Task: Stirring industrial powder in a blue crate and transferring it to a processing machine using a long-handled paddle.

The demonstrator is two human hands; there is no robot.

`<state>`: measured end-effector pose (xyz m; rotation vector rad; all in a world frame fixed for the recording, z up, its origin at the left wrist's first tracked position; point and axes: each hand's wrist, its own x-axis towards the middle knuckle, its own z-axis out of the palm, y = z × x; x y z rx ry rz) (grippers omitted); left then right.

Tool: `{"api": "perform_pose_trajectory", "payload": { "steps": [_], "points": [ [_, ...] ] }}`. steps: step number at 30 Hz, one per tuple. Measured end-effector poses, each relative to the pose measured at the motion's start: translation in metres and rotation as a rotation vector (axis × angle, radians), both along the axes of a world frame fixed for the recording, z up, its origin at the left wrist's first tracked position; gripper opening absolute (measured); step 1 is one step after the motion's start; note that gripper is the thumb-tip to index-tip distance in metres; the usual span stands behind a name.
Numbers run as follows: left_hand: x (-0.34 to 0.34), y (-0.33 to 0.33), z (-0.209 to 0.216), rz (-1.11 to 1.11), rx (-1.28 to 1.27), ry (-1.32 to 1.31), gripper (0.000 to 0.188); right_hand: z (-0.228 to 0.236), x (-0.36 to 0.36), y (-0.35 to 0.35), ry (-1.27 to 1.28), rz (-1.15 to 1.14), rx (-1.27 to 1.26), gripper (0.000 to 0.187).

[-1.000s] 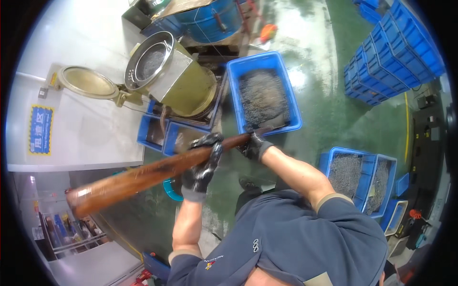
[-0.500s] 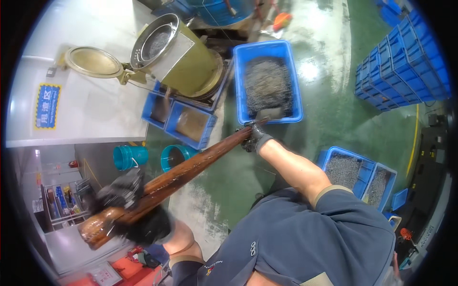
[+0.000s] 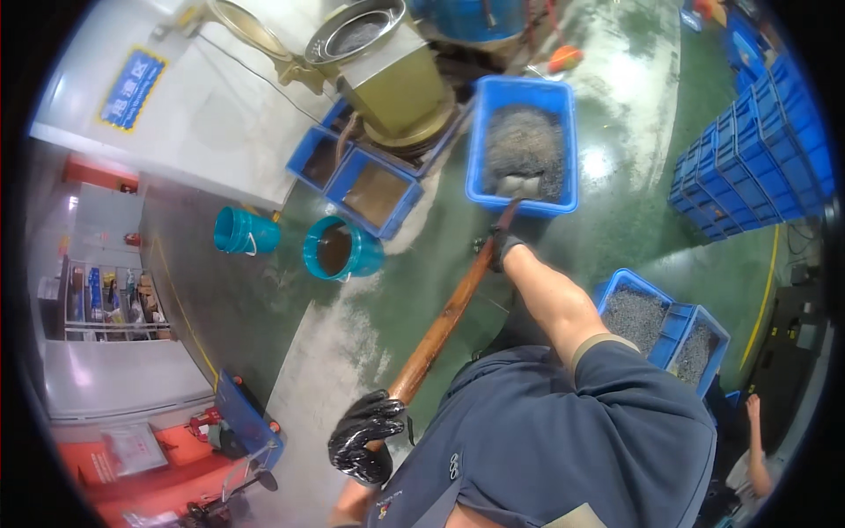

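Observation:
A long-handled shovel lies slantwise before me, its brown wooden handle (image 3: 444, 321) rising toward a blue bin (image 3: 570, 141). Its metal blade (image 3: 520, 187) rests in the grey granular material (image 3: 525, 145) at the bin's near end. Low on the handle, close to the bin, my black-gloved right hand (image 3: 497, 248) is closed round the shaft. My left hand (image 3: 365, 436), in a black glove with pale smears, is wrapped about the handle's upper end near my body. Part of that end is hidden by the glove.
Beyond the bin's left side stands an olive round machine (image 3: 396, 101) with its lid up. Two blue trays (image 3: 374, 192) and teal buckets (image 3: 361, 251) sit left. Stacked blue crates (image 3: 748, 167) rise at right; smaller bins of grey pieces (image 3: 635, 312) lie nearer. Another person's arm (image 3: 755, 440) shows lower right.
My left hand has come rightward and closer to my body, so the handle stands steeper. The blade is now at the bin's near end, and the view has shifted.

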<state>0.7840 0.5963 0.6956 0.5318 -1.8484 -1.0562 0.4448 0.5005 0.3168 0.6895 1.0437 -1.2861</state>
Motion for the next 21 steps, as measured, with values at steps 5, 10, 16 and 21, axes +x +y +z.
{"api": "perform_pose_trajectory", "payload": {
  "steps": [5,10,16,21],
  "points": [
    [-0.015,0.008,0.019,0.146,0.074,-0.136,0.059,0.001,-0.002,0.009,0.123,0.042,-0.035,0.025],
    [-0.029,-0.003,0.077,-0.044,0.397,-0.571,0.045,-0.008,0.002,0.006,0.223,0.180,-0.219,0.022],
    [0.001,-0.025,0.028,-0.067,0.699,-0.899,0.035,-0.103,-0.007,-0.007,0.153,-0.166,-0.110,0.018],
    [0.029,-0.005,-0.067,0.284,1.197,-0.908,0.039,-0.120,0.039,-0.007,0.048,-0.059,-0.035,0.019]
  ]
}}
